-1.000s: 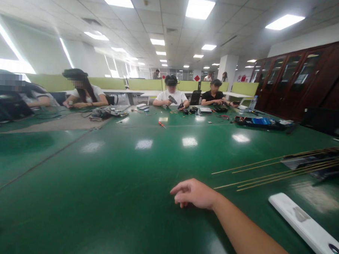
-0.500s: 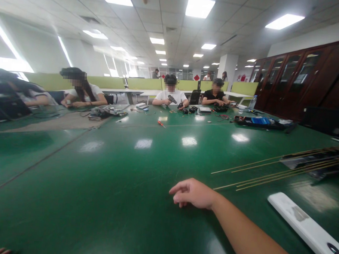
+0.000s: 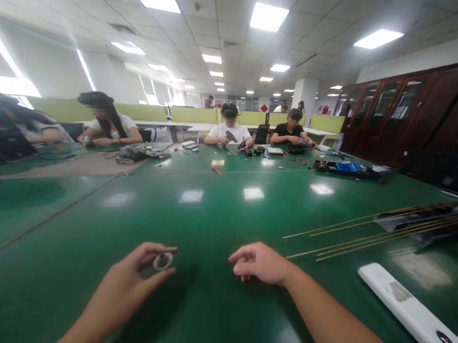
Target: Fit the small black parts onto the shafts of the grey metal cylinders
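Observation:
My left hand (image 3: 133, 268) is raised over the green table (image 3: 196, 215), its thumb and forefinger around a small round piece (image 3: 163, 261) with a whitish rim and a dark middle. What that piece is, I cannot make out. To its right, my right hand (image 3: 259, 263) hovers low over the tabletop with the forefinger stretched out and the other fingers loosely bent. Nothing shows in it. The two hands are apart.
On the right lie thin brass-coloured rods (image 3: 347, 245) and a long white casing (image 3: 401, 300). Farther off are a red screwdriver (image 3: 216, 169) and a black tray with blue items (image 3: 346, 167). Across the table, a person in white (image 3: 225, 133) holds a power drill (image 3: 231, 136).
My left hand has come up from the lower left corner into view with the round piece in its fingers. My right hand has stayed almost still.

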Demonstrator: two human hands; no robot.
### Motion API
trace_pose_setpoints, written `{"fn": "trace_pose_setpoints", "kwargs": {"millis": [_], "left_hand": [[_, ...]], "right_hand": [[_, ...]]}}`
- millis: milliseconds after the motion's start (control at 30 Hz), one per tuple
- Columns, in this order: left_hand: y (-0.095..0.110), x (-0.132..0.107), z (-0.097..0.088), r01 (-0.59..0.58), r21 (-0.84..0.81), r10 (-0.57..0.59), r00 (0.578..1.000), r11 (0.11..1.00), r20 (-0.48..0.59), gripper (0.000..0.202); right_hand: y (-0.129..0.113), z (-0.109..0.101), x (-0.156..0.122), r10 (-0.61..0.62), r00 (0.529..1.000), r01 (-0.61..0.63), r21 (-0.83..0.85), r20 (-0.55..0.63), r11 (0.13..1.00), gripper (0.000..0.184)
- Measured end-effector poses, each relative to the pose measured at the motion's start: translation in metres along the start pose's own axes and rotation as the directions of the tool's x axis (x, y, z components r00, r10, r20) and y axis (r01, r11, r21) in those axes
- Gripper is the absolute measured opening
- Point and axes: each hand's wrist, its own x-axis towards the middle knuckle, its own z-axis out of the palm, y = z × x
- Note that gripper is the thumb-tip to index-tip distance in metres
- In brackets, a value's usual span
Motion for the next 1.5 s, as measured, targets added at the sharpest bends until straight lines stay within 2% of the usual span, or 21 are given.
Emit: {"fn": "trace_pose_setpoints", "kwargs": {"millis": [67,167,233,333,433,533,633,733,933,1167,1333,1500], "left_hand": [[0.026,0.018,0.034,-0.065,-0.063,0.073,0.987,0.996,0.143,0.032],[0.052,0.034,0.075,-0.188,-0.102,0.208,0.947,0.977,0.246,0.021],[0.053,0.038,0.092,-0.247,-0.112,0.27,0.922,0.962,0.278,0.021],[0.039,0.037,0.105,-0.293,-0.068,0.301,0.92,0.954,0.25,0.026],[0.023,0.035,0.108,-0.292,-0.038,0.293,0.927,0.956,0.234,0.027],[0.017,0.035,0.107,-0.272,-0.068,0.28,0.93,0.96,0.236,0.027],[0.019,0.036,0.107,-0.305,-0.122,0.326,0.918,0.944,0.226,0.027],[0.021,0.035,0.11,-0.318,-0.141,0.343,0.913,0.937,0.221,0.03],[0.019,0.031,0.114,-0.214,-0.145,0.24,0.952,0.966,0.192,0.046],[0.021,0.03,0.112,-0.208,-0.173,0.244,0.943,0.963,0.227,0.046],[0.021,0.029,0.113,-0.216,-0.176,0.254,0.938,0.96,0.234,0.046],[0.021,0.029,0.113,-0.217,-0.176,0.255,0.938,0.96,0.237,0.044]], "right_hand": [[0.001,-0.001,0.001,-0.033,0.998,0.032,-0.015,-0.059,0.999,0.035],[0.001,-0.003,0.002,-0.12,0.978,0.098,-0.133,-0.168,0.986,0.035],[0.0,-0.002,0.001,-0.194,0.957,0.133,-0.267,-0.218,0.955,0.04],[-0.003,0.0,-0.003,-0.301,0.925,0.16,-0.481,-0.233,0.862,0.048],[-0.006,0.004,-0.007,-0.404,0.88,0.179,-0.614,-0.25,0.769,0.054],[-0.009,0.006,-0.008,-0.433,0.864,0.185,-0.639,-0.256,0.746,0.051],[-0.009,0.007,-0.008,-0.453,0.858,0.192,-0.666,-0.243,0.721,0.045],[-0.009,0.006,-0.007,-0.443,0.864,0.172,-0.687,-0.239,0.706,0.039],[-0.007,0.007,-0.007,-0.396,0.899,0.165,-0.697,-0.184,0.698,0.026],[-0.008,0.008,-0.008,-0.403,0.887,0.154,-0.676,-0.227,0.721,0.031],[-0.008,0.007,-0.007,-0.364,0.913,0.125,-0.718,-0.187,0.685,0.016],[-0.007,0.005,-0.007,-0.362,0.916,0.122,-0.742,-0.171,0.659,0.014]]}}
